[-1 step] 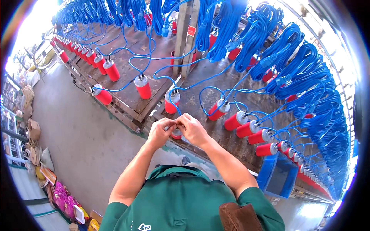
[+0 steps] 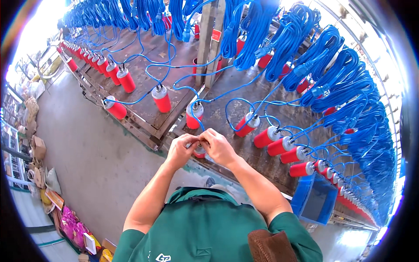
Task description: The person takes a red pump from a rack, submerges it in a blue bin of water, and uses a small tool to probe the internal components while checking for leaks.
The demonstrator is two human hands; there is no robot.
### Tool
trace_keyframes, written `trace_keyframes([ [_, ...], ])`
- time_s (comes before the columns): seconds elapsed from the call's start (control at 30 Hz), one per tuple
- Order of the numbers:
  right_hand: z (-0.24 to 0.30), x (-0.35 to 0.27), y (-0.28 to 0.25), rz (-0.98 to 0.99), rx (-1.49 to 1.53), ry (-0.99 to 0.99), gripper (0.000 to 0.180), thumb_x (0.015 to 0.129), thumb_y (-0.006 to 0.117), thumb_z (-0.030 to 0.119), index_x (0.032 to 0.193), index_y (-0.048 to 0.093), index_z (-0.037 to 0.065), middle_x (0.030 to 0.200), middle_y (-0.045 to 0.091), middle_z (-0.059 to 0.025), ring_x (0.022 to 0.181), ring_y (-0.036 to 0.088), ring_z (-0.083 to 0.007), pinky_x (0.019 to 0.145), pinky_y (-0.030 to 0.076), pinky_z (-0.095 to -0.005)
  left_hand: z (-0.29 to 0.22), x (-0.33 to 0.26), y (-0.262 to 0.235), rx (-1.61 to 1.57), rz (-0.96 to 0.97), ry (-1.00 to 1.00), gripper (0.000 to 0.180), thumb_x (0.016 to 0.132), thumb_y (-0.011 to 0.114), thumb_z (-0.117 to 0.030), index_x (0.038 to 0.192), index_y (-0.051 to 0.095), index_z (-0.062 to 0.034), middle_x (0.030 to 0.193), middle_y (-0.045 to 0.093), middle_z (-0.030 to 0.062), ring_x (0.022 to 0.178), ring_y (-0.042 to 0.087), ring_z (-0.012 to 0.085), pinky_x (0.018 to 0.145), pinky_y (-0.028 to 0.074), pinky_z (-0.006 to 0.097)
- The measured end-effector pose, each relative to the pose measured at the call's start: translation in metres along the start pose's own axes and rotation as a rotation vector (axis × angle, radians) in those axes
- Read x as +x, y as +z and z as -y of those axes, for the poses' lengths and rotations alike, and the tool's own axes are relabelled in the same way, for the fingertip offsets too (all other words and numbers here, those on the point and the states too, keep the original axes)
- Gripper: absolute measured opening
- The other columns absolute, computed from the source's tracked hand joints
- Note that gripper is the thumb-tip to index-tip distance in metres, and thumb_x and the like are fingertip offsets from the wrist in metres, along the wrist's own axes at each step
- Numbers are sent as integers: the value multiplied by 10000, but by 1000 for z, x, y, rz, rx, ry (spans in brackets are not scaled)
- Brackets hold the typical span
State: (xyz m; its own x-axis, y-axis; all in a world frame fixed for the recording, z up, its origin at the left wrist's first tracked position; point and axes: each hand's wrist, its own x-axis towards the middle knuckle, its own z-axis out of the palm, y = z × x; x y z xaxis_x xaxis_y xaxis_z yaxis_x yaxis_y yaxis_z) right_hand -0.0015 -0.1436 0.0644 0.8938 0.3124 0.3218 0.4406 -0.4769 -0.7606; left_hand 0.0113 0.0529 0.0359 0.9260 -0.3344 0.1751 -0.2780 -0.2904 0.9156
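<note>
Both hands meet over edge of wooden pallet bench (image 2: 244, 144). Left hand (image 2: 181, 150) and right hand (image 2: 219, 147) pinched together around top of small red cylinder (image 2: 200, 152), mostly hidden between fingers. Row of red cylinders (image 2: 279, 146) stands just beyond on bench, each trailing blue cable (image 2: 262, 102). Blue cable bundles (image 2: 331, 52) hang above. Blue bin (image 2: 315, 198) near right elbow.

Bundles of blue cables (image 2: 336, 65) hang above a wooden bench (image 2: 152, 56); a blue bin (image 2: 315, 201) stands beside it on the floor (image 2: 87, 153).
</note>
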Motion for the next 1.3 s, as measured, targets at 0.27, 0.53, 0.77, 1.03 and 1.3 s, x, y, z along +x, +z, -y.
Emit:
trace_keyframes([
  [0.27,-14,-14,6,-23,42,185,187,885,772,78,1035,710,-15,960,703,-147,845,728,-248,758,577,-354,3,0,3,40,-29,37,160,935,735,-51,1074,753,27,991,742,123,883,727,226,794,560,327],
  [0.53,-9,-11,5,-32,65,210,138,888,719,65,997,696,-16,967,701,-197,897,710,-369,776,560,-415,1,0,1,19,-11,24,163,935,735,-55,1072,748,32,1020,738,119,897,726,223,800,563,327],
  [0.77,-9,-8,0,37,-21,176,151,893,712,73,1017,686,-8,969,696,-214,908,697,-400,774,554,-428,3,0,4,-13,-16,2,155,922,735,-38,1062,753,27,1033,738,115,915,727,226,820,565,326],
  [1.03,-7,-11,3,-10,17,171,130,911,706,72,1012,683,-6,985,700,-210,917,696,-404,791,555,-440,9,-4,6,19,-53,49,145,916,748,-64,1034,755,21,1049,725,118,926,733,251,838,579,351],
  [1.3,-14,-10,6,-28,-29,108,141,892,717,60,1005,681,-17,966,699,-194,872,711,-356,756,558,-402,5,-5,3,-93,-66,-6,170,904,753,-65,1046,749,28,1028,732,108,914,713,204,832,563,325],
])
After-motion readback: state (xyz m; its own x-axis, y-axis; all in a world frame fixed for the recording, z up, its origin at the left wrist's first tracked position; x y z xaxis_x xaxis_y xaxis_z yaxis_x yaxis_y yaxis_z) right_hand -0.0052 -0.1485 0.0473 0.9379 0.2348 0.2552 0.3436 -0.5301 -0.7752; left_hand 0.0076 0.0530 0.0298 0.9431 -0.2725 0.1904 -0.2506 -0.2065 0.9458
